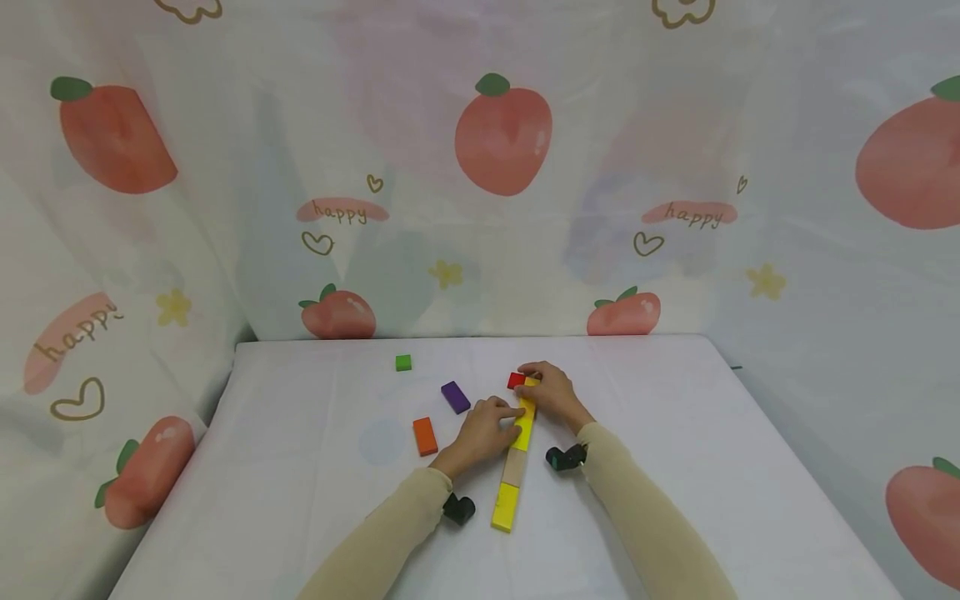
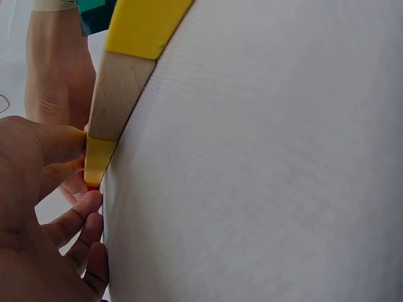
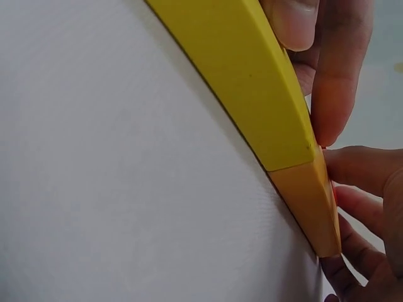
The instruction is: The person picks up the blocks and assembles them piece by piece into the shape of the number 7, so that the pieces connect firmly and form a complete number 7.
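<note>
A row of blocks lies on the table: a yellow block (image 1: 506, 507), a bare wooden block (image 1: 514, 467), a longer yellow block (image 1: 522, 433) and a yellow-orange end block (image 3: 308, 204). Beside the far end sits a small red block (image 1: 515, 381). My right hand (image 1: 553, 393) reaches over that end and pinches the red block between thumb and fingers, partly hiding it. From the left, my left hand (image 1: 483, 432) touches the long yellow block with thumb and forefinger. Its other fingers (image 2: 74, 221) spread loosely below in the left wrist view.
An orange block (image 1: 424, 437), a purple block (image 1: 455, 397) and a small green block (image 1: 403, 362) lie left of the row. White cloth covers the table (image 1: 300, 467). A printed curtain (image 1: 420, 250) stands behind it. Dark wrist devices (image 1: 566, 457) hang under both sleeves.
</note>
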{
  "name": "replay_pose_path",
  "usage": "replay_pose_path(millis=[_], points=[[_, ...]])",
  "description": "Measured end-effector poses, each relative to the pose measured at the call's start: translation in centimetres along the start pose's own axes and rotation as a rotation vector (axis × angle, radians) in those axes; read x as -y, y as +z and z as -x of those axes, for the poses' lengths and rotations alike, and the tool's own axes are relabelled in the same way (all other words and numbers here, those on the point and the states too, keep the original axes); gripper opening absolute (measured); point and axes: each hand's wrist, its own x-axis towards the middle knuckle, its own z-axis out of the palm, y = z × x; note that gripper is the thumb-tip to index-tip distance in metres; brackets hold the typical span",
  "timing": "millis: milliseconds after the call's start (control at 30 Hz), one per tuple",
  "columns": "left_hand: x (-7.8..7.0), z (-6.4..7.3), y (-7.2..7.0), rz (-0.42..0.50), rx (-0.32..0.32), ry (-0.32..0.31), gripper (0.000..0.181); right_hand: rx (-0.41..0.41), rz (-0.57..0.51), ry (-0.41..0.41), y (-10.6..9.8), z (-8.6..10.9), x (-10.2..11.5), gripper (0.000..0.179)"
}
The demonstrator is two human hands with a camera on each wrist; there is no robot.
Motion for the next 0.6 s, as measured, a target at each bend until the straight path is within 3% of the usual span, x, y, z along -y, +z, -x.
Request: replay_pose_path(millis=[600], points=[[0.16, -0.04, 0.05, 0.033, -0.003, -0.001, 0.037, -0.014, -0.027, 0.013, 0.15, -0.24, 0.16, 0.042]])
